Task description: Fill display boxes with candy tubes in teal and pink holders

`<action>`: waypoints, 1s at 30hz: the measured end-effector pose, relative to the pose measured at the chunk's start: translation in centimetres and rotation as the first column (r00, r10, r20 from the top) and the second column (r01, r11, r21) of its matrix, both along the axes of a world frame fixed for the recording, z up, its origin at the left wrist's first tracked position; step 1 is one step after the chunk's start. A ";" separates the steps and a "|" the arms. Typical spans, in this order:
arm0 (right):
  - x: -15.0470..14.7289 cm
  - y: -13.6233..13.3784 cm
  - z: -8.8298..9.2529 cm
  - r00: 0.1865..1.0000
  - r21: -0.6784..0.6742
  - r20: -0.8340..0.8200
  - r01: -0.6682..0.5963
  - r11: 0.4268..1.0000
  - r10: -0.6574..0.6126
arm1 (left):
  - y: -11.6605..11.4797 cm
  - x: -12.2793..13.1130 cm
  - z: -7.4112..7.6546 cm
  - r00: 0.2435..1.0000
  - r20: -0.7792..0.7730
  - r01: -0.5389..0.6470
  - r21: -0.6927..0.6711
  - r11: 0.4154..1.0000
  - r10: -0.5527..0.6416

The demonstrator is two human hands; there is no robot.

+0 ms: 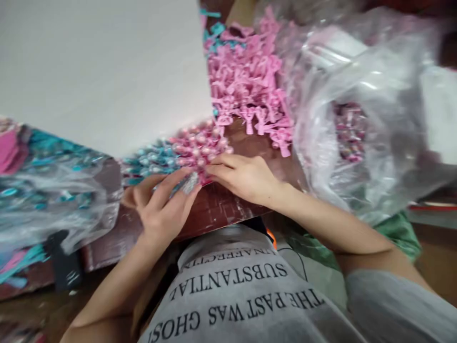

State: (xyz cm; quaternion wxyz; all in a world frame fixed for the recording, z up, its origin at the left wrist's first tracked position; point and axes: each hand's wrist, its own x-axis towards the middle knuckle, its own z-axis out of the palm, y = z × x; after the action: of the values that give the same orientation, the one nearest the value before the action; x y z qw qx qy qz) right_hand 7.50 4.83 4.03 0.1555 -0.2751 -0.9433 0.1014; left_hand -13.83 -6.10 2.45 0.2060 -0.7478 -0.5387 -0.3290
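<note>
Our left hand point(160, 205), in the head view, curves with fingers partly spread at the near edge of the turquoise beaded pieces point(153, 159); a silvery bit point(190, 182) shows between its fingers, though blur hides whether it is gripped. Our right hand point(246, 176) bunches its fingertips against the pink beaded pieces point(200, 143); we cannot tell if it pinches one. Both groups sit tightly packed on the worktop point(221, 205), probably for easy reach, with loose pink pieces point(246, 71) beyond.

My left hand point(160, 205) and right hand point(246, 178) are at the near edge of the blue beads point(152, 159) and pink beads point(200, 145) on the brown table point(217, 207).
</note>
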 end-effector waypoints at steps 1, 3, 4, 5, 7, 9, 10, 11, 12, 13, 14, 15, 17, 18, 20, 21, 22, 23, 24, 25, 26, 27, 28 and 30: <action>0.9 0.0 0.1 0.999 -0.009 -0.044 0.030 1.000 -0.030 | 0.0 1.1 -0.1 1.000 0.009 0.015 0.049 0.999 -0.015; 3.9 0.3 0.1 0.975 -0.017 -0.165 0.148 0.989 -0.149 | 0.4 4.1 -1.0 0.992 0.056 0.107 0.049 0.993 -0.109; 6.1 0.8 0.0 0.945 -0.016 -0.225 0.238 0.971 -0.235 | 1.0 6.0 -1.6 0.979 0.087 0.184 0.000 0.983 -0.183; 8.7 1.3 -0.3 0.901 -0.013 -0.278 0.343 0.939 -0.333 | 1.9 8.1 -2.3 0.961 0.121 0.260 -0.077 0.962 -0.250; 15.0 2.7 -1.3 0.775 -0.009 -0.334 0.567 0.824 -0.537 | 4.7 12.7 -3.8 0.930 0.189 0.355 -0.231 0.906 -0.316; 21.4 4.1 -2.9 0.627 -0.003 -0.294 0.754 0.657 -0.721 | 8.7 16.9 -5.0 0.935 0.256 0.331 -0.376 0.865 -0.247; 24.3 4.7 -3.8 0.547 0.013 -0.236 0.828 0.560 -0.803 | 10.8 18.7 -5.4 0.944 0.279 0.291 -0.450 0.844 -0.176; 26.7 5.2 -4.8 0.480 0.032 -0.154 0.876 0.481 -0.864 | 12.9 20.1 -5.7 0.953 0.285 0.247 -0.516 0.820 -0.108; 28.6 5.5 -5.7 0.425 0.051 -0.078 0.905 0.422 -0.902 | 14.8 21.1 -5.8 0.960 0.277 0.208 -0.571 0.794 -0.053; 30.0 5.7 -6.5 0.392 0.070 -0.004 0.918 0.391 -0.920 | 16.3 21.7 -5.8 0.965 0.263 0.175 -0.615 0.769 -0.008; 30.9 5.8 -7.3 0.383 0.082 0.062 0.919 0.387 -0.922 | 17.5 22.0 -5.7 0.968 0.248 0.147 -0.648 0.747 0.025; 31.3 5.9 -7.8 0.389 0.087 0.116 0.913 0.400 -0.914 | 18.3 22.0 -5.6 0.971 0.234 0.125 -0.672 0.730 0.049; 31.4 6.2 -8.4 0.421 0.090 0.194 0.892 0.443 -0.886 | 18.9 21.3 -5.5 0.976 0.205 0.091 -0.702 0.706 0.078; 31.2 6.4 -8.5 0.429 0.091 0.225 0.885 0.457 -0.875 | 18.9 20.9 -5.5 0.978 0.192 0.078 -0.705 0.705 0.085; 30.8 7.0 -8.3 0.440 0.084 0.279 0.874 0.478 -0.854 | 18.5 20.3 -5.5 0.976 0.195 0.061 -0.680 0.731 0.099; 30.6 7.4 -8.1 0.438 0.084 0.291 0.874 0.479 -0.850 | 18.3 20.2 -5.5 0.971 0.213 0.059 -0.651 0.756 0.107; 30.6 7.8 -7.9 0.426 0.087 0.298 0.879 0.469 -0.854 | 18.2 20.3 -5.5 0.965 0.238 0.061 -0.618 0.784 0.112; 30.6 8.2 -7.7 0.401 0.095 0.305 0.890 0.447 -0.864 | 18.2 20.6 -5.4 0.959 0.259 0.064 -0.592 0.804 0.114; 30.7 8.6 -7.5 0.364 0.109 0.314 0.903 0.415 -0.877 | 18.4 21.0 -5.4 0.957 0.266 0.065 -0.584 0.809 0.115; 30.8 9.0 -7.5 0.326 0.125 0.324 0.916 0.382 -0.888 | 18.6 21.4 -5.4 0.960 0.256 0.064 -0.596 0.800 0.114; 31.1 9.3 -7.6 0.309 0.134 0.332 0.920 0.369 -0.891 | 18.9 21.8 -5.4 0.966 0.234 0.058 -0.623 0.780 0.115; 31.4 9.7 -7.8 0.321 0.130 0.335 0.915 0.381 -0.886 | 19.2 22.1 -5.4 0.971 0.205 0.046 -0.655 0.754 0.119; 31.7 10.0 -8.0 0.363 0.114 0.329 0.902 0.418 -0.872 | 19.5 22.2 -5.4 0.975 0.182 0.032 -0.683 0.730 0.127; 32.6 10.5 -8.6 0.475 0.075 0.271 0.857 0.510 -0.837 | 19.7 21.9 -5.4 0.975 0.176 0.027 -0.701 0.712 0.136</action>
State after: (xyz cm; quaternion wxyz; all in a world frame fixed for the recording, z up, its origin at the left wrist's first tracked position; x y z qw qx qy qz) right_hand 40.06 15.37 -4.61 0.0437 -0.7211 -0.6914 0.0058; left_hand 8.05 13.57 -2.95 -0.1417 -0.7135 -0.6639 -0.1731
